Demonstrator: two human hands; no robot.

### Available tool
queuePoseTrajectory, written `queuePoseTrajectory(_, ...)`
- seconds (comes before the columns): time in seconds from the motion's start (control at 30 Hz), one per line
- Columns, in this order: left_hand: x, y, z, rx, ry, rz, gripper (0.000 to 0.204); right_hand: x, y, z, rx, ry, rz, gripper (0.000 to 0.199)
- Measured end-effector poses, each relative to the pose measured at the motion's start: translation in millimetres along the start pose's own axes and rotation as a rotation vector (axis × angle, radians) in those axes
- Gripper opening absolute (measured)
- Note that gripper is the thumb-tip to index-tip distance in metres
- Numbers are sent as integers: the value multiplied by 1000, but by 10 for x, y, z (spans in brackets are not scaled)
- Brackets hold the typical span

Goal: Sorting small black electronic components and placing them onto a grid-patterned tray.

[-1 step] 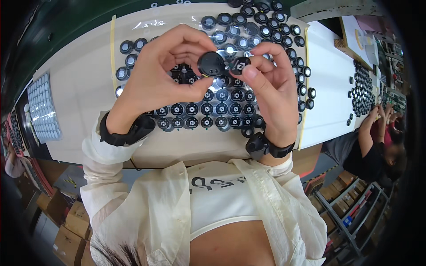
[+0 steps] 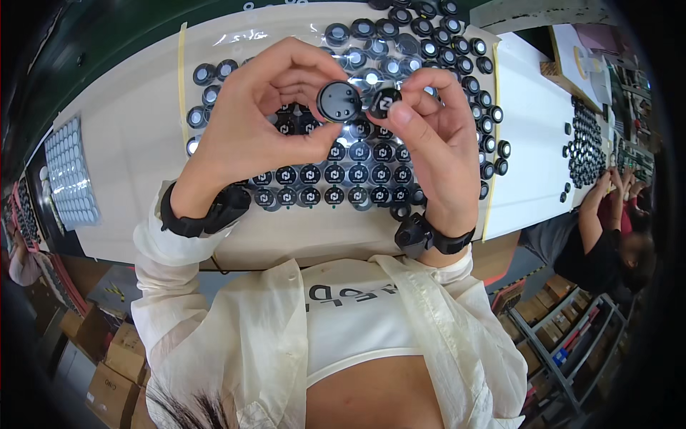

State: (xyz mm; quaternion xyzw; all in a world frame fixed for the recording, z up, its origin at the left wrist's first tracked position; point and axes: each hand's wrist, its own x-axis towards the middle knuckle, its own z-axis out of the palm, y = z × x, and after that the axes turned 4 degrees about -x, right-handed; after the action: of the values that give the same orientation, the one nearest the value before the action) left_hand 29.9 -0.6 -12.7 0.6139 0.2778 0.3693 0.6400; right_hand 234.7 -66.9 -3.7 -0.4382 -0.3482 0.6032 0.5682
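Note:
My left hand (image 2: 246, 132) holds a round black part (image 2: 336, 104) by its edge between thumb and fingers. Several small holes dot the face of this part, and light glints off it. Close to its right side, my right hand (image 2: 444, 146) pinches a round black label (image 2: 386, 101) with a white mark between thumb and forefinger. Whether label and part touch, I cannot tell. Below both hands lie rows of similar black labels (image 2: 334, 174) with white marks, partly hidden by the hands. A clear glossy film seems to lie among them.
Many black round parts with pale centres (image 2: 363, 28) stand on the table behind and right of my hands. Yellow tape strips (image 2: 183, 86) cross the tabletop. A sheet of pale discs (image 2: 70, 171) lies far left. At the right, people work beside more black parts (image 2: 586, 139).
The round black part in my left hand has tilted slightly, so its face catches more light. The label in my right hand has turned a little. Both grips stay the same.

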Motion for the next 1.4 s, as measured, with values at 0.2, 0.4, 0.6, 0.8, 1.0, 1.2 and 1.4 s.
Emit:
queuePoseTrajectory(0.2, -23, 51, 49, -32, 21, -37, 42, 27, 27, 28, -19, -51, -47, 12)
queuePoseTrajectory(0.4, -14, 84, 131, 8, 96, -85, 42, 45, 26, 31, -48, -15, -35, 11)
queuePoseTrajectory(0.6, -35, 80, 195, 50, 137, -65, 41, 49, 39, 14, -63, -9, -47, 10)
queuePoseTrajectory(0.8, -46, 46, 254, 101, 175, -13, 41, 63, 65, -2, -63, 6, -48, 10)
queuePoseTrajectory(1.0, -45, 44, 289, 135, 201, -12, 41, 59, 76, 8, -109, 38, -75, 10)
queuePoseTrajectory(1.2, -55, -39, 297, 244, 259, 64, 35, 68, 87, 40, -196, 92, -67, 9)
queuePoseTrajectory(1.4, -48, -57, 307, 251, 254, 27, 40, 64, 92, 95, -358, 170, -107, 15)
